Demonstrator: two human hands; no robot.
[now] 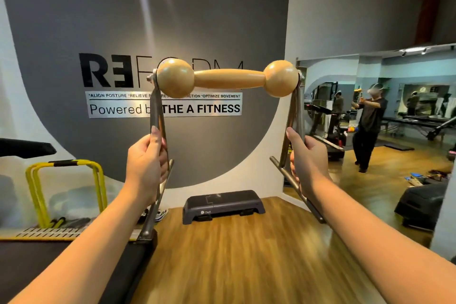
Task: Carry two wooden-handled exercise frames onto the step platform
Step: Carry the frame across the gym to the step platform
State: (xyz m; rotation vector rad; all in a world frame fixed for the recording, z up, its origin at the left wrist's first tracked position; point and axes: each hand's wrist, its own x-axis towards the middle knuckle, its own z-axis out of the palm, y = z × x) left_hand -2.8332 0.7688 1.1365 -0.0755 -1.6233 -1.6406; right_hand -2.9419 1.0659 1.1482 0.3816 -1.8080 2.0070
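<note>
I hold one exercise frame up at chest height in front of me. Its wooden handle [228, 79] has a rounded knob at each end and spans two grey metal side legs. My left hand [145, 163] grips the left leg. My right hand [307, 159] grips the right leg, whose foot bar slants down toward me. The dark grey step platform [222, 205] lies on the wood floor by the wall, below and beyond the frame. A second frame is not visible.
A treadmill deck [74, 254] fills the lower left, with yellow hurdles [66, 187] behind it. A wall mirror [375, 116] on the right reflects a person holding the frame, gym machines and another dark step [422, 205].
</note>
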